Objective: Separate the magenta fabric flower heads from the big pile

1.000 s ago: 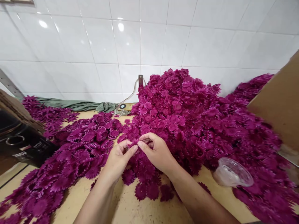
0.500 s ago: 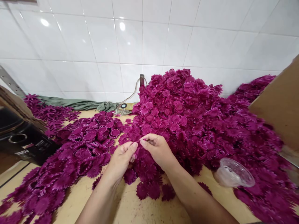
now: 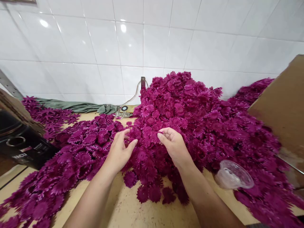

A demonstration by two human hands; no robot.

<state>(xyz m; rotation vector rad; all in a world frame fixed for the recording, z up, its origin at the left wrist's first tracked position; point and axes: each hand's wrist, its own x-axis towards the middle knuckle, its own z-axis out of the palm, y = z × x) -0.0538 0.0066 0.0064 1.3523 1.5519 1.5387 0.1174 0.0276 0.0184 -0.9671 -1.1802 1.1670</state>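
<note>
Plastic tub, contents indistinct, beside magenta flowers

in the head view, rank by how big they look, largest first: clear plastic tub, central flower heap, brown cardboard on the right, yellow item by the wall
1. Flower heap
2. Brown cardboard, cut off by the frame
3. Plastic tub
4. Yellow item

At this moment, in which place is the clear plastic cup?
In the head view, the clear plastic cup is at the lower right, to the right of the right hand and beside the big pile of purple flowers.
</note>
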